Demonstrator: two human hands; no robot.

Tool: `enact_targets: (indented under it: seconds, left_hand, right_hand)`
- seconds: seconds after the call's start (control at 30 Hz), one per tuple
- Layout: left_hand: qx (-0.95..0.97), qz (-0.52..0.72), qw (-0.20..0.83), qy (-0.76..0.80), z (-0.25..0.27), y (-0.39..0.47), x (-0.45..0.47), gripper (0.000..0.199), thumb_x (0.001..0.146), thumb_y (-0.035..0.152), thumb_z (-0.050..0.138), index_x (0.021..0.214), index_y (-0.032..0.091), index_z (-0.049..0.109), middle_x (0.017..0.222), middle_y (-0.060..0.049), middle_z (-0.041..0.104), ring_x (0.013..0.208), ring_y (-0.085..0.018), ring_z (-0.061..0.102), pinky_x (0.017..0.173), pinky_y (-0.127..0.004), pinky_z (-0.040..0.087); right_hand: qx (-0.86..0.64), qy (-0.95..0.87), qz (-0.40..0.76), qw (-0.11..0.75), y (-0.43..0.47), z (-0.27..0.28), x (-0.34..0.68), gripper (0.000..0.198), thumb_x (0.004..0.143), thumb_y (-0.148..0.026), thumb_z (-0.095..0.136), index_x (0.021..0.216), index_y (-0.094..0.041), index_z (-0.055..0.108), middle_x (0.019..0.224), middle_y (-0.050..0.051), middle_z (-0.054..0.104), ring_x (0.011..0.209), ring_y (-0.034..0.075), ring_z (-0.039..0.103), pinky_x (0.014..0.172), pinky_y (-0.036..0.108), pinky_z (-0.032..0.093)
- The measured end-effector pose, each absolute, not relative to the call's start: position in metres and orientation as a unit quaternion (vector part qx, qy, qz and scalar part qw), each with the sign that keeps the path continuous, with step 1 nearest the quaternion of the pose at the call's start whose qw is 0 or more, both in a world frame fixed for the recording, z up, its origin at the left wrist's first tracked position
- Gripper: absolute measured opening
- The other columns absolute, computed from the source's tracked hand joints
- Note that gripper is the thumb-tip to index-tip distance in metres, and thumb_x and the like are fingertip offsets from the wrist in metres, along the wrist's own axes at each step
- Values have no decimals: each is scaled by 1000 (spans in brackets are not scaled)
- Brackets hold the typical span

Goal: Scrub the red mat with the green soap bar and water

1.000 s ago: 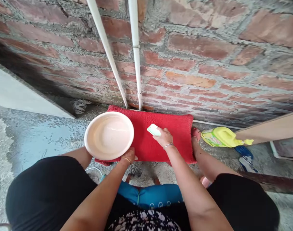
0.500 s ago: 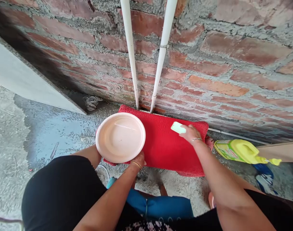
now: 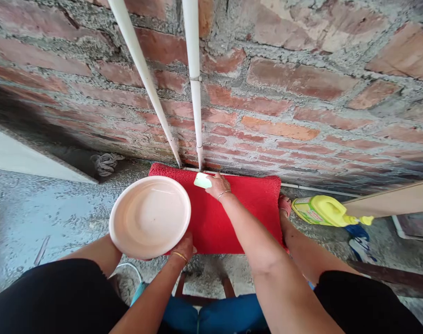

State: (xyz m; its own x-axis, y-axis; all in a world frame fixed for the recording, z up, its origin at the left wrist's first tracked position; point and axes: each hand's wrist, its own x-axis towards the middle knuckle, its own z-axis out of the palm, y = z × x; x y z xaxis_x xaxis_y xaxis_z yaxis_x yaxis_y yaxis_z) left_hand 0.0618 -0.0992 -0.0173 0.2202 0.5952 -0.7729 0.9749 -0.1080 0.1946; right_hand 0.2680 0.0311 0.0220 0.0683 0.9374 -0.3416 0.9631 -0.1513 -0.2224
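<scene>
A pale pink plastic basin (image 3: 128, 232), with what looks like clear water in it, is tilted slightly over the left end of a red fleecy mat (image 3: 214, 227). My left hand (image 3: 184, 246) grips the basin at its lower right rim; some of the fingers are hidden beneath it. Between the fingers of my right hand (image 3: 219, 185) is a pale green bar of soap (image 3: 202, 180). This hand is over the far edge of the mat, near the wall pipes, and I cannot tell whether the soap touches the mat.
A yellow detergent bottle (image 3: 323, 211) lies to the right of the mat. Two white pipes (image 3: 196, 106) run down the brick wall (image 3: 284, 88). At the left, a grey rag (image 3: 106, 163) lies on wet concrete beside a pale slab (image 3: 34, 155). Blue cloth (image 3: 228, 313) is below me.
My right hand has moved left with the soap, from the mat's right part towards the basin. The view has shifted right. My left hand still holds the basin.
</scene>
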Motion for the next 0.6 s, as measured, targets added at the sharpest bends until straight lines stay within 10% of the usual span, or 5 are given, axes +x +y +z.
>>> enact_targets:
  seconds: [0.33, 0.6]
  left_hand:
    - [724, -261, 302, 563, -15, -101, 64, 23, 64, 29, 69, 82, 15, 63, 84, -8, 69, 84, -23, 63, 84, -36, 45]
    - [699, -264, 348, 567, -10, -99, 66, 27, 64, 28, 71, 86, 16, 62, 93, -10, 68, 96, -26, 61, 91, -40, 42]
  right_hand:
    - [931, 324, -151, 78, -108, 43, 496, 64, 71, -43, 65, 130, -25, 50, 114, 14, 52, 98, 26, 56, 79, 35, 39]
    - [881, 425, -207, -23, -78, 39, 392, 62, 69, -53, 65, 126, -30, 52, 108, 5, 54, 94, 19, 56, 79, 28, 41]
